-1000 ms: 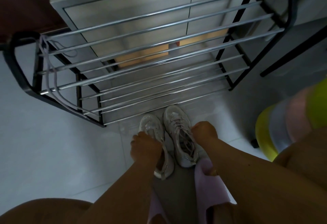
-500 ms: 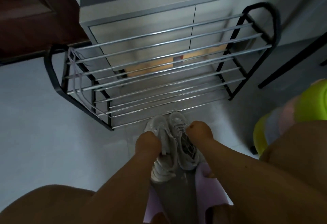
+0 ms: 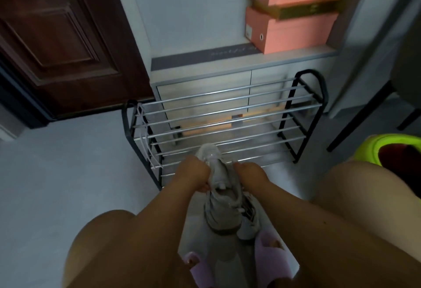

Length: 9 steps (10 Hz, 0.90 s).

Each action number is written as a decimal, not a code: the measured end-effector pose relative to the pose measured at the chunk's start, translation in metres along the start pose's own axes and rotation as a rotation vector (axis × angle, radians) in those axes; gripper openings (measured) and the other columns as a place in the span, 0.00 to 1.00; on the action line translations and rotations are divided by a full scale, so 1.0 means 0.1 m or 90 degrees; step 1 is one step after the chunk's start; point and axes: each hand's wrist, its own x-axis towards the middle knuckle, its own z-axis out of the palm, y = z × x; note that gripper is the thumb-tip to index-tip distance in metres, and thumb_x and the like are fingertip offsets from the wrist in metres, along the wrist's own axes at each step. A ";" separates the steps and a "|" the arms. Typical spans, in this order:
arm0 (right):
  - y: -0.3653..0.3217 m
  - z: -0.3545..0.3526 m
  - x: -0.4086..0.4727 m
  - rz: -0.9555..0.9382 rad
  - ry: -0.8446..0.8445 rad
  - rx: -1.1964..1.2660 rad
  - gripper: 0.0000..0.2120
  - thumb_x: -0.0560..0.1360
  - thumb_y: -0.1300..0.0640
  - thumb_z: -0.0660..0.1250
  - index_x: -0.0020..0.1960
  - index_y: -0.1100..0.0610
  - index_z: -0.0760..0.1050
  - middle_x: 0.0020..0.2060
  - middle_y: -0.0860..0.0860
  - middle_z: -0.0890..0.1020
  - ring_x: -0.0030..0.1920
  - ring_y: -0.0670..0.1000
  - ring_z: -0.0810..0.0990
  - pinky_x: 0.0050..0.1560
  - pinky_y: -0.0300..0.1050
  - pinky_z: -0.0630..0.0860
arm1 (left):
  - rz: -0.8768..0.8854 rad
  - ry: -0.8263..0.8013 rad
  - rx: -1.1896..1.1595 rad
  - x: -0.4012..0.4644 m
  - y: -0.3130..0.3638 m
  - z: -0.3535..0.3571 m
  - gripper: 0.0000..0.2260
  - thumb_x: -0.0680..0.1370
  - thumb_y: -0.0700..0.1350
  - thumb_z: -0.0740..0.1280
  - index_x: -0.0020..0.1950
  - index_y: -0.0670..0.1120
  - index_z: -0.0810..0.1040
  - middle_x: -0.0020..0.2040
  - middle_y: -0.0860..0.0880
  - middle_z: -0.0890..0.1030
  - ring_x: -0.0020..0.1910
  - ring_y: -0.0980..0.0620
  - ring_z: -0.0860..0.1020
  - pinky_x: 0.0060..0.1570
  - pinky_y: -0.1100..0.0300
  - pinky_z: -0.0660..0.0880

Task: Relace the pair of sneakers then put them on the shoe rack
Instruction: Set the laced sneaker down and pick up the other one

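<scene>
Two sneakers (image 3: 224, 201) hang pressed together at six o'clock of the shoe rack (image 3: 225, 123); the left hand (image 3: 193, 175) grips one side, the right hand (image 3: 249, 173) grips the other. A lace (image 3: 145, 142) drapes over the rack's nine o'clock end.

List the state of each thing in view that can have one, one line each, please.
Upper sneaker: lifted, gripped by both hands.
Lower sneaker: under it, laced.
Left hand: grips the upper sneaker.
Right hand: grips it too.
Shoe rack: holds no shoes.
Loose lace: hangs on the rack's left end.
Door: closed.
</scene>
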 end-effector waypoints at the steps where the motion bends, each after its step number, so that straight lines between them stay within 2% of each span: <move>1: -0.22 -0.13 -0.16 -0.076 0.041 0.007 0.26 0.79 0.42 0.55 0.49 0.63 0.80 0.49 0.61 0.82 0.53 0.60 0.78 0.53 0.47 0.73 | 0.046 0.024 -0.064 -0.47 0.20 -0.24 0.08 0.77 0.35 0.61 0.55 0.34 0.75 0.50 0.37 0.81 0.42 0.44 0.83 0.33 0.58 0.81; 2: -0.45 -0.29 -0.30 -0.130 0.079 -0.036 0.27 0.77 0.38 0.54 0.42 0.59 0.78 0.42 0.59 0.81 0.47 0.59 0.78 0.44 0.44 0.69 | 0.092 0.046 -0.131 -0.49 0.20 -0.36 0.07 0.77 0.34 0.62 0.40 0.43 0.71 0.47 0.39 0.81 0.39 0.46 0.83 0.37 0.55 0.82; 3: -0.67 -0.46 -0.46 -0.188 0.111 -0.061 0.24 0.76 0.38 0.59 0.31 0.55 0.69 0.29 0.51 0.73 0.37 0.55 0.74 0.35 0.43 0.64 | 0.129 0.066 -0.157 -0.75 0.28 -0.57 0.11 0.76 0.33 0.63 0.37 0.46 0.70 0.39 0.44 0.79 0.37 0.46 0.82 0.38 0.54 0.82; 4: -0.82 -0.63 -0.64 -0.231 0.143 -0.105 0.22 0.77 0.44 0.60 0.29 0.56 0.65 0.28 0.50 0.70 0.38 0.55 0.73 0.37 0.43 0.63 | 0.177 0.085 -0.159 -0.84 0.32 -0.66 0.10 0.76 0.33 0.63 0.38 0.45 0.72 0.36 0.43 0.81 0.36 0.46 0.83 0.40 0.50 0.82; 5: -0.88 -0.78 -0.85 -0.292 0.188 -0.103 0.21 0.77 0.47 0.61 0.29 0.58 0.66 0.29 0.54 0.72 0.39 0.57 0.74 0.36 0.45 0.65 | 0.200 0.094 -0.189 -0.97 0.33 -0.72 0.06 0.75 0.31 0.61 0.40 0.38 0.74 0.27 0.41 0.80 0.27 0.46 0.80 0.44 0.41 0.80; 6: -0.83 -0.88 -1.09 -0.333 0.192 -0.084 0.20 0.76 0.46 0.62 0.33 0.60 0.72 0.32 0.57 0.78 0.39 0.59 0.77 0.39 0.47 0.72 | 0.288 0.155 -0.128 -1.12 0.22 -0.70 0.07 0.74 0.34 0.61 0.40 0.39 0.78 0.31 0.42 0.82 0.32 0.45 0.82 0.42 0.44 0.81; 7: -0.68 -0.91 -1.32 -0.353 0.180 -0.091 0.19 0.76 0.44 0.63 0.34 0.57 0.73 0.33 0.56 0.79 0.37 0.55 0.77 0.37 0.46 0.71 | 0.350 0.218 -0.024 -1.29 0.06 -0.62 0.08 0.74 0.39 0.62 0.39 0.44 0.79 0.33 0.47 0.83 0.35 0.48 0.82 0.42 0.48 0.80; 8: -0.53 -0.86 -1.49 -0.361 0.163 -0.089 0.18 0.76 0.47 0.64 0.30 0.51 0.67 0.28 0.50 0.75 0.33 0.51 0.74 0.34 0.44 0.67 | 0.362 0.232 0.021 -1.41 -0.09 -0.49 0.07 0.75 0.40 0.62 0.41 0.47 0.79 0.35 0.48 0.81 0.36 0.50 0.80 0.43 0.48 0.79; 9: -0.43 -0.82 -1.58 -0.353 0.153 -0.118 0.17 0.77 0.49 0.63 0.31 0.50 0.67 0.30 0.48 0.75 0.36 0.50 0.75 0.33 0.42 0.65 | 0.356 0.220 0.069 -1.52 -0.25 -0.40 0.06 0.75 0.51 0.59 0.40 0.56 0.75 0.34 0.54 0.78 0.35 0.55 0.77 0.42 0.52 0.78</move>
